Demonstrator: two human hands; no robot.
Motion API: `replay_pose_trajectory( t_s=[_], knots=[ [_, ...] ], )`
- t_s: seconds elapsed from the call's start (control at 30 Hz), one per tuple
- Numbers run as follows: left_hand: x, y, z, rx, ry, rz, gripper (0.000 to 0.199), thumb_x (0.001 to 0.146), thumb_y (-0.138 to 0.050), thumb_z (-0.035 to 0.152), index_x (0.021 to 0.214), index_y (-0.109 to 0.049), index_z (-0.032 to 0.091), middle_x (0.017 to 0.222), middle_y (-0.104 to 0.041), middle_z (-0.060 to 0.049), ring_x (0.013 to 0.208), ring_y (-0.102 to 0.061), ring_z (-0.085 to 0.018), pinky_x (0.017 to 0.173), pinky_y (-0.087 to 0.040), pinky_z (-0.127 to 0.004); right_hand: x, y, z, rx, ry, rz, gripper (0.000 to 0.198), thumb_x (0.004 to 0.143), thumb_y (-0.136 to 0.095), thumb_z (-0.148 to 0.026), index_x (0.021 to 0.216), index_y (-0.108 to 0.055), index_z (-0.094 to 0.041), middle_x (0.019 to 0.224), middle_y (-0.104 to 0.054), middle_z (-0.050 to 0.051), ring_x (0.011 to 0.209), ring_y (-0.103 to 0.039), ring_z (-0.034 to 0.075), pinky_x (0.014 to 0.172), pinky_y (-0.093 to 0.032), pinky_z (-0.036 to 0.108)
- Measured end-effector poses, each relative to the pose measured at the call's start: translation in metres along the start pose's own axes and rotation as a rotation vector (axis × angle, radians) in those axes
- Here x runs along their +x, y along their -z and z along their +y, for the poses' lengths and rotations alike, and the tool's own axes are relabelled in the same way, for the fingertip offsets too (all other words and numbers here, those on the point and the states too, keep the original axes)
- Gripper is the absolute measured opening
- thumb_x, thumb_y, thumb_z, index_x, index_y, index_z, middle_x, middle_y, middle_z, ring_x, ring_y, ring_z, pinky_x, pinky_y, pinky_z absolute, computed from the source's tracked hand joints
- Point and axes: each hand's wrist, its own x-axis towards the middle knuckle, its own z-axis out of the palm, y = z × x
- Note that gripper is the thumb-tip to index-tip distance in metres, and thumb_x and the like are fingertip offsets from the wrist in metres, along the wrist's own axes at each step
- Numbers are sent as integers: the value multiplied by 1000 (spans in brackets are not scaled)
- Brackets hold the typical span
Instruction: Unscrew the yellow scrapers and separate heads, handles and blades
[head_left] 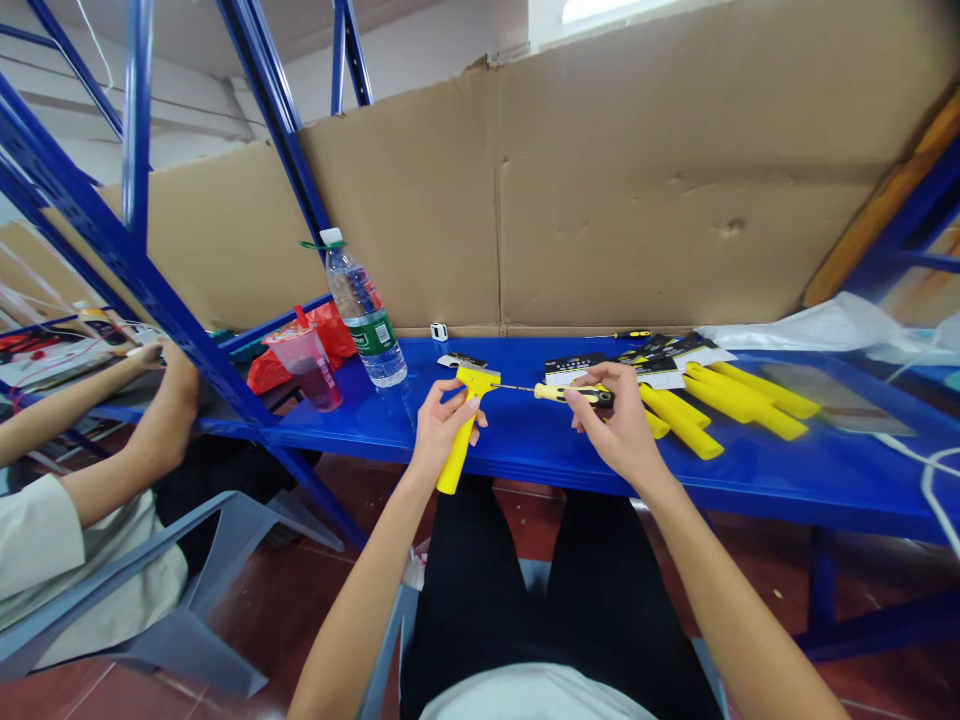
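My left hand [439, 425] is closed around a yellow scraper [453, 465], its wide head up and its tubular handle pointing down towards me. In my right hand [621, 420] is a screwdriver [553, 393] with a pale yellow and black handle, held level. Its thin shaft points left, and the tip meets the scraper's head on the right side. Whether it sits in a screw is too small to tell. Several more yellow handled pieces [739, 400] lie on the blue table to the right of my right hand.
Black-and-white printed cards [574, 367] and a second screwdriver [632, 334] lie behind my right hand. A water bottle [367, 320] and a pink cup [309, 370] stand at left on the blue table [517, 440]. Cardboard [637, 180] walls the back. Another person's arm [142, 440] is far left.
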Motion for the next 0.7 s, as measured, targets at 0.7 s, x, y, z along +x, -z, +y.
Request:
replay_pose_trajectory(
  t_s=[0.7],
  knots=[
    [1, 2, -1, -17, 0, 15, 58, 84, -98, 41, 118, -53, 25, 97, -77, -3, 69, -73, -15, 48, -51, -21, 1, 1, 0, -98, 89, -34, 41, 97, -84, -56, 120, -63, -28, 125, -71, 11, 97, -76, 27, 72, -68, 41]
  ],
)
